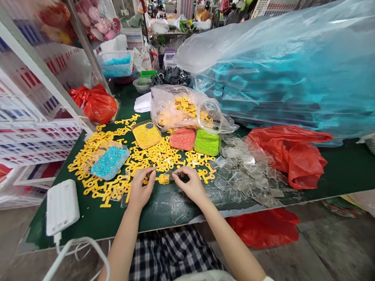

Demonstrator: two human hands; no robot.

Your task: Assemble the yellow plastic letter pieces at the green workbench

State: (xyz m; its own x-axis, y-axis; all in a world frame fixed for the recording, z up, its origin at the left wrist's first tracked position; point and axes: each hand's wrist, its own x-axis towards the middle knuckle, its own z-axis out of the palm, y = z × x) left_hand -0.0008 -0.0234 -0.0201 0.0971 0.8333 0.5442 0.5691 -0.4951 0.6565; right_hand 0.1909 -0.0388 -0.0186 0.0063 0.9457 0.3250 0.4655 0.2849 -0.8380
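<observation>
A small yellow plastic piece [164,179] lies on the green tabletop between my hands. My left hand [142,188] is on its left side, thumb and forefinger pinched together; anything between them is too small to make out. On the other side, my right hand [190,186] also pinches thumb and fingertip close to the piece, and what it holds cannot be made out. Just beyond are trays of tiny beads: yellow [146,135], pink [182,139], green [207,142] and blue [109,162]. Loose yellow ring-ended pieces [159,155] surround the trays.
Clear flat plastic pieces [251,171] pile up at right, beside a red bag [292,155]. Behind the trays sits a clear bag of yellow parts [187,109]. A huge bag of blue items [296,80] fills the back right. A white power bank [63,208] lies front left.
</observation>
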